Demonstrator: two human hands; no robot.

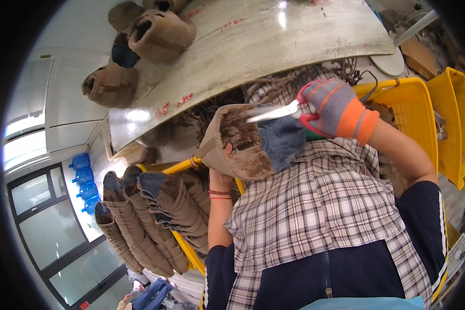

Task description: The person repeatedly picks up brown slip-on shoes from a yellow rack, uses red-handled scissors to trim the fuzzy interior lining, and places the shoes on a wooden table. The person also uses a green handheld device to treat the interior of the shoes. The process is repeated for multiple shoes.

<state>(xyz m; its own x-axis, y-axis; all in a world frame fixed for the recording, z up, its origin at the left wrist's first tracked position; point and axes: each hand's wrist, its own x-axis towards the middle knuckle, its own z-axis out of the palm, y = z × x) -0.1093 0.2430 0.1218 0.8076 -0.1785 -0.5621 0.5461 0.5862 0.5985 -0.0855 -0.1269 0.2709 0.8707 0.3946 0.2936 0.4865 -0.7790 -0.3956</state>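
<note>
Fur-lined tube [253,165]: tan outside, brown fluffy pile inside; held below the near edge of the table [274,46], in front of the checked apron [320,206]; its wide mouth is turned upward and toward the viewer.
Blue patch [285,147]: seen at the right side of the tube, next to the brown pile.
Left hand [221,175]: bare; closed on the tube's left rim, thumb laid inside the mouth, remaining fingers mostly hidden behind; a beaded bracelet [219,192] is worn at the wrist.
Right hand [338,108]: covered by a grey and orange glove; curled around the red handles of the scissors.
Scissors [279,112]: pointed leftward over the tube's mouth and blue patch; blades partly blurred, so contact with the pile cannot be told.
Tabletop: brown rolled pieces [163,35] are grouped at the far left; red marks are scattered on the pale surface.
Left side: long nested stacks of brown pieces [152,227] are leaned in a yellow frame [190,253].
Right side: a yellow crate [423,111] is placed just beside another yellow bin [452,155].
Wall: blue water bottles [85,181] are stacked near a dark-framed window [51,222].
</note>
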